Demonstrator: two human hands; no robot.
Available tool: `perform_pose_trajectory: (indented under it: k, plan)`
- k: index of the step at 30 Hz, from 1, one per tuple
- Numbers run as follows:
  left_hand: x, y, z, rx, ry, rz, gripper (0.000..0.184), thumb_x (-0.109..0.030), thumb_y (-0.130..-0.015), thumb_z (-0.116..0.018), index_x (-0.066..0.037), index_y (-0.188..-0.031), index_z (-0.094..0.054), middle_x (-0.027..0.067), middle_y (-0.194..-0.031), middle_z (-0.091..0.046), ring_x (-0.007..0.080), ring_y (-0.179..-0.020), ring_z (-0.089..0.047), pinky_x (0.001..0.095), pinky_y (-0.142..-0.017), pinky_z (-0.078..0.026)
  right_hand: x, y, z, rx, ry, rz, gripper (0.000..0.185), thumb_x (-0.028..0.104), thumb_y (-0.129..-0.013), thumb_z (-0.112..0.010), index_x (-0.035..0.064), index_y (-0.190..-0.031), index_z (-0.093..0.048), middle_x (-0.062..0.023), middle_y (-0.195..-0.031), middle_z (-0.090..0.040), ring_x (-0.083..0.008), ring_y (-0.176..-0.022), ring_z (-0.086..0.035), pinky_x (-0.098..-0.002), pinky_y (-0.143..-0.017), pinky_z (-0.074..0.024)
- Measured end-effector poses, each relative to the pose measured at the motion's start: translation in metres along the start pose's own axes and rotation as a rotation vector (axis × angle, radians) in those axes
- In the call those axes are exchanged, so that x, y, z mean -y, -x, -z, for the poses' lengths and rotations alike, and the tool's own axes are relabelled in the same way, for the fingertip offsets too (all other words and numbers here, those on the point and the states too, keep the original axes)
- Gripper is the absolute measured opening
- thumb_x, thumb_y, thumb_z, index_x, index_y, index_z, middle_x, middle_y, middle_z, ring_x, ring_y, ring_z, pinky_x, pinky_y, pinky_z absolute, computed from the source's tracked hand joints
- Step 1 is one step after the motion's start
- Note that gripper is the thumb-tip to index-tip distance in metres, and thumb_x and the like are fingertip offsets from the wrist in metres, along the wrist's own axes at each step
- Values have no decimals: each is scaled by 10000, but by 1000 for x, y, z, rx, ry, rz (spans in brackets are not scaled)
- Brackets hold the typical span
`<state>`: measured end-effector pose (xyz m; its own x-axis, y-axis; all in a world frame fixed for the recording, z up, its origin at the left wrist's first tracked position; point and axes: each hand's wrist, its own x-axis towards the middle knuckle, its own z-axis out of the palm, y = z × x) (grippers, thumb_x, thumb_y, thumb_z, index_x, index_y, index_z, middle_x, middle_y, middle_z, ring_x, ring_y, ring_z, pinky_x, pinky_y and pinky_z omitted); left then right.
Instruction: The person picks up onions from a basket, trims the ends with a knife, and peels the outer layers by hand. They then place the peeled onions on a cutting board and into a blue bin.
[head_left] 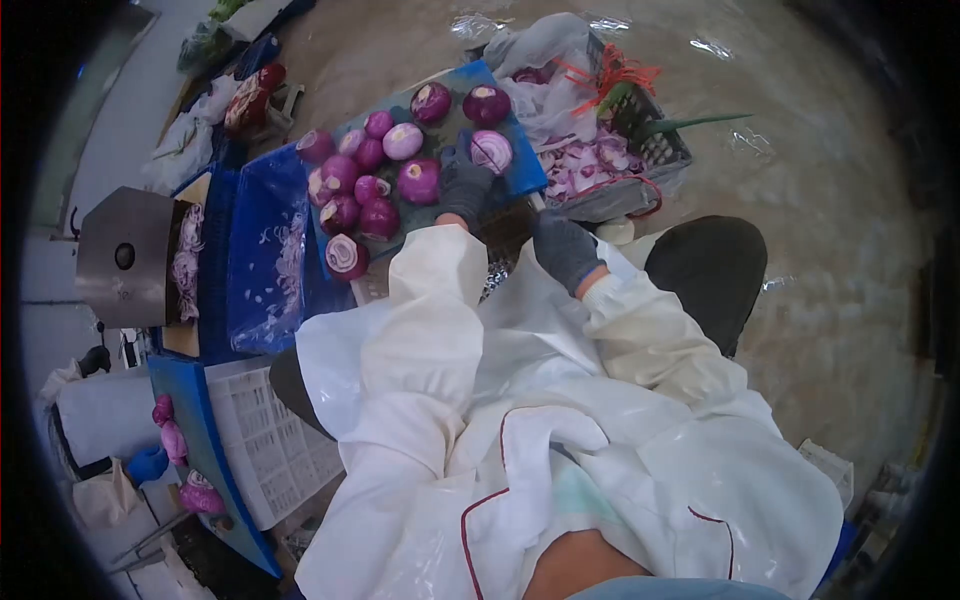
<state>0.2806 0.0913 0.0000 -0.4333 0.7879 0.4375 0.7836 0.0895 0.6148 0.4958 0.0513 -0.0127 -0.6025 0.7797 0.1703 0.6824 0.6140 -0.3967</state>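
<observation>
My left hand [465, 187], in a dark grey glove, lies on the blue cutting board [520, 165] with its fingers round the side of a red onion [491, 151]. The onion's pale, ringed cut face points up. My right hand [565, 248], gloved alike, is closed just off the board's near right corner. A short bit of pale metal [537, 201], seemingly a knife, sticks out from its fingers; most of it is hidden. Several peeled red onions [418, 181] sit left of my left hand, and two more [431, 103] lie beyond it.
Right of the board stands a crate [665, 160] with onion peelings [590, 165], a plastic bag [545, 75] and orange netting. At left are a blue bin [262, 270] with onion shreds, a metal machine [125, 257], a white crate [265, 435] and another blue board [215, 480]. The floor [820, 330] looks wet.
</observation>
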Motion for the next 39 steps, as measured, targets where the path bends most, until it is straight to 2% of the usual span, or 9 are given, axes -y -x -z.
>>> perform_pose_trajectory:
  k: [3,6,12,17,21,24,25,32,39]
  plan:
    - [-5,-17,5,341,80,277,661,-217,-725,-700,-50,-1326,-480,216,-1180,-604,377,-1108,-584,417,-917,-466,1,17,31,100,-133,-105,138,132,-865,-523,7,-869,-580,-198,-737,-630,-342,-650,-636,-475,-590,-507]
    - [-14,-16,6,279,70,334,655,-241,-725,-708,-30,-1302,-482,225,-1179,-597,377,-1092,-587,425,-906,-466,-10,10,36,-177,-239,16,190,204,-869,-547,22,-917,-572,-212,-675,-614,-399,-647,-630,-497,-567,-493]
    - [-27,15,19,63,149,279,568,-179,-710,-703,23,-1198,-496,248,-1138,-574,392,-1098,-564,425,-952,-439,-20,-16,29,-59,-556,-303,215,245,-900,-545,36,-871,-592,-225,-720,-624,-424,-683,-612,-523,-618,-463]
    - [-43,32,21,-215,746,595,335,-53,-785,-620,-20,-1100,-512,64,-961,-550,189,-880,-556,296,-721,-493,-18,-19,21,-93,-549,-213,201,243,-904,-542,59,-955,-607,-198,-749,-643,-410,-696,-625,-499,-628,-477]
    - [-7,31,24,-156,533,454,263,-109,-789,-644,-5,-1022,-585,84,-922,-589,185,-796,-574,315,-691,-502,-13,-26,14,-8,-759,-231,264,247,-901,-549,80,-1097,-605,-224,-831,-645,-426,-788,-625,-487,-687,-492]
    - [11,27,25,-106,900,499,278,-150,-786,-649,-7,-1019,-597,83,-903,-609,205,-807,-597,332,-695,-510,-8,-36,5,-76,-708,-172,316,254,-901,-553,83,-1164,-590,-251,-910,-640,-434,-860,-619,-488,-737,-493]
    - [-22,25,46,-108,1467,925,273,-154,-819,-602,-6,-1048,-598,94,-954,-637,222,-859,-624,359,-739,-523,-6,-43,7,-46,-688,-199,324,253,-900,-554,82,-1174,-585,-258,-940,-637,-435,-882,-617,-488,-752,-492]
    - [-16,20,72,290,2157,586,420,-181,-919,-523,-5,-1299,-488,175,-1324,-528,323,-1206,-507,478,-980,-463,-3,-68,-13,-183,-870,-189,378,231,-891,-585,67,-1230,-566,-260,-990,-640,-421,-922,-628,-479,-784,-491]
    - [-29,13,62,186,2014,711,519,-280,-868,-580,-30,-1314,-492,172,-1249,-563,337,-1116,-568,477,-923,-501,0,-71,7,-90,-941,-237,382,201,-889,-606,75,-1248,-572,-228,-1030,-655,-356,-935,-657,-412,-784,-509]
